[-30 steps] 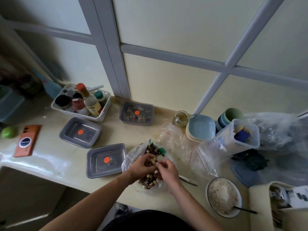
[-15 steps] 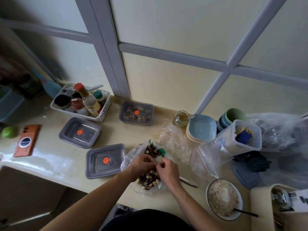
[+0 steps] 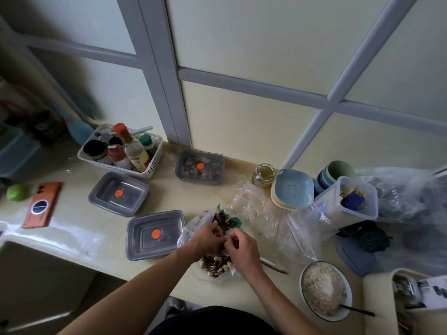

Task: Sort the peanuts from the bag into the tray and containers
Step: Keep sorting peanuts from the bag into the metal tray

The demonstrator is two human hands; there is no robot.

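- right now the left hand (image 3: 208, 239) and right hand (image 3: 242, 246) meet over the bag (image 3: 187, 234), fingers curled narrow; what they pinch, cannot tell.
- peanuts (image 3: 219, 265) lie in it, beside a lidded container (image 3: 145, 228).

The left hand (image 3: 208, 238) and right hand (image 3: 242, 245), a second ago slightly apart over the bag (image 3: 219, 264), have drawn together, their curled fingertips now meeting to pinch what looks like its clear plastic edge.
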